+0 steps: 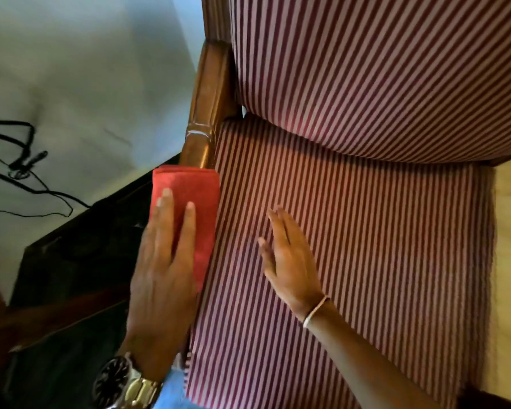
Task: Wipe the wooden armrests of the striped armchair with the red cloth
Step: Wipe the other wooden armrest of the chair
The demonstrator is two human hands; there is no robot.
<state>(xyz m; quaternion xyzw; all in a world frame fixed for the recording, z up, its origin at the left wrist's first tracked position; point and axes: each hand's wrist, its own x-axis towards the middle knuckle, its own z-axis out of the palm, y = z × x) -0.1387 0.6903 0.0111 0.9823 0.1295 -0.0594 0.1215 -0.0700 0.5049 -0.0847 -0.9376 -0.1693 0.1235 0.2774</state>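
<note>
Armrest [210, 93] front under cloth [189, 202].

Black cables [27, 175] lay on the pale floor [80, 78]; a dark wooden table [80, 255] stood beside them.

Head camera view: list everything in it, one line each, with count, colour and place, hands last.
Striped upholstered armchair: one, dark red and pale pink stripes, fills centre and right.
Polished wooden armrest: one visible, brown, along the seat's left edge.
Folded red cloth: one, red, draped over the armrest's near part.
Thin black cables: a few, black, on the pale floor at left.
Dark furniture piece: one, near black, lower left beside the chair.
Metal wristwatch: one, silver with dark dial, left wrist.
Thin bangle: one, pale, right wrist.
Left hand: flat, pressing on the cloth.
Right hand: open, over the seat cushion.
</note>
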